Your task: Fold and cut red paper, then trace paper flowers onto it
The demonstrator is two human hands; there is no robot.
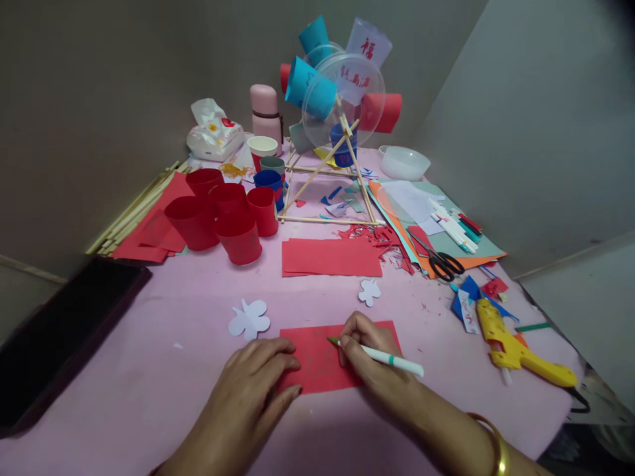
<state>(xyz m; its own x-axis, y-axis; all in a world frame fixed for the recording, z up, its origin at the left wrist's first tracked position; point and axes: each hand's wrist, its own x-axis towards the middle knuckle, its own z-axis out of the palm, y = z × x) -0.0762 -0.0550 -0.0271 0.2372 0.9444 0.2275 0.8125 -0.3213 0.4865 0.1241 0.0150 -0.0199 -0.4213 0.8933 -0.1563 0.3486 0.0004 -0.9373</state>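
Note:
My right hand (370, 350) pinches a white marker (391, 360) with a green band, its green tip at the surface of a red paper rectangle (310, 337). Faint outlines of a rounded shape show on that paper. My left hand (260, 377) lies over the paper's left end, fingers stretched out, thumb apart from them. Just beyond my left hand is a white butterfly-shaped paper cutout (249, 318). A smaller white cutout (369, 291) lies past my right hand. Farther back, red paper strips (332, 256) are stacked on the pink tablecloth (188, 350).
Several red paper cups (238, 235) stand at back left, beside a stick-framed wheel model (343, 132). A black tray (64, 330) borders the left. On the right are scissors (444, 264), markers (454, 228) and a yellow glue gun (516, 350). Red scraps (391, 248) lie behind.

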